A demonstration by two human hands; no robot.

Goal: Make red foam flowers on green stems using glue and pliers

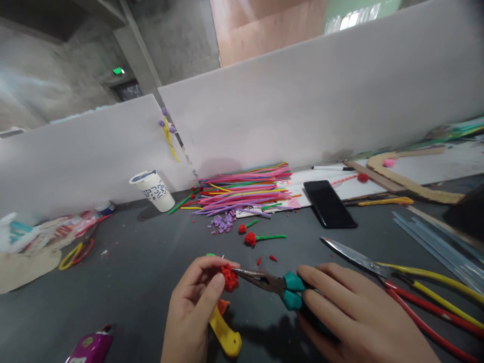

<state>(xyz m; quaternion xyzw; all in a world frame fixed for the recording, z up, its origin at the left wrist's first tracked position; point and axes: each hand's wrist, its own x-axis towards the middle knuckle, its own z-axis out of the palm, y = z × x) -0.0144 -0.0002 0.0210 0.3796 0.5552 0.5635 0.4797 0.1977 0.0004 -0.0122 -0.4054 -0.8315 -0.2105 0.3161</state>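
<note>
A small, bumpy red flower head is pinched between the thumb and fingers of my left hand. My right hand is closed around the teal handles of a pair of needle-nose pliers. The plier tips touch the upper right side of the flower head. Below my left fingers lies a yellow-handled tool, its other end partly hidden by the hand. Beyond my hands, two finished-looking red flowers, one with a longer green stem and a smaller one, rest on the dark table.
Colourful craft sticks lie stacked at the back, near purple cut pieces. A paper cup stands left of them, a phone right. Large scissors lie beside my right hand, a purple lighter at front left. A white partition stands behind.
</note>
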